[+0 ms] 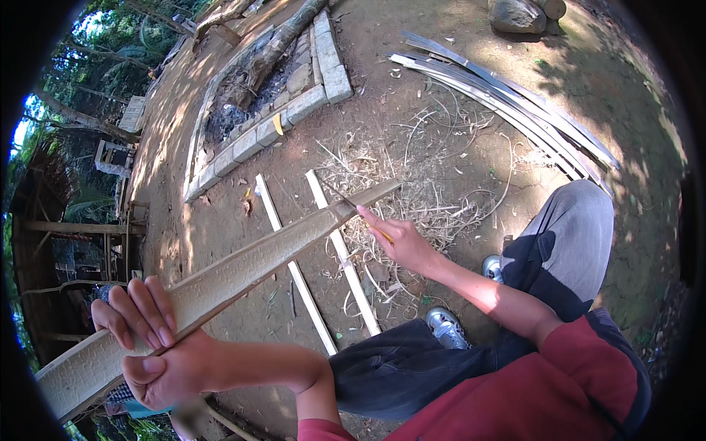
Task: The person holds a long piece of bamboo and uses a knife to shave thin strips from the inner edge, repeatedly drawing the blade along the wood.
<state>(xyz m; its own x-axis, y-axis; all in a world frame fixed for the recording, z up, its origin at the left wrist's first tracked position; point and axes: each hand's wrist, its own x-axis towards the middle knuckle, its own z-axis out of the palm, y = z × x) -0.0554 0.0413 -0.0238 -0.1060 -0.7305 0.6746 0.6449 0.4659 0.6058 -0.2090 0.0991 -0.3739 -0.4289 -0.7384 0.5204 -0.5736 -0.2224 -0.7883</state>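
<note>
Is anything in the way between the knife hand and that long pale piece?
Nothing visible is. The right hand holds the knife right at the long pale piece, near its far end. The curly shavings lie below on the ground, out of the way.

Matt and glossy surfaces
The long pale wooden strip (243, 273) looks matt and rough; the dark cloth trousers (404, 371) are matt, the silver rounded shoes (446, 328) glossy.

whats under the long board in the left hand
Two pale strips on the dirt pass beneath the long board, with curly shavings near its far end. The stretches it covers can't be seen.
</note>
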